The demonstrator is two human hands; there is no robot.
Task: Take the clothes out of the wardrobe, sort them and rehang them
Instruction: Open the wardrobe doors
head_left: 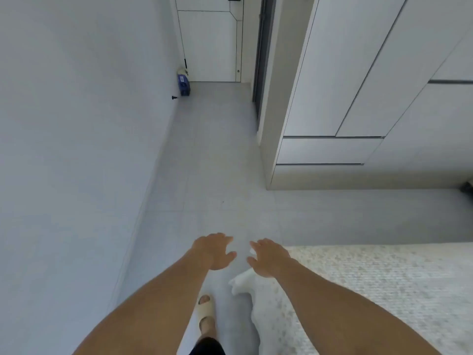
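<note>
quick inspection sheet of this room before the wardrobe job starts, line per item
surface: grey tiled floor, bare along the corridor; bed with a pale textured cover at lower right
job's things: wardrobe on the right, white doors closed; no clothes or hangers seen
clutter: blue box on the floor by the left wall, near the far door; white cloth hanging off the bed corner
grippers: left hand and right hand both open, held out in front, holding nothing
cables: nothing seen
surroundings: plain wall on the left; one foot in a beige slipper
</note>
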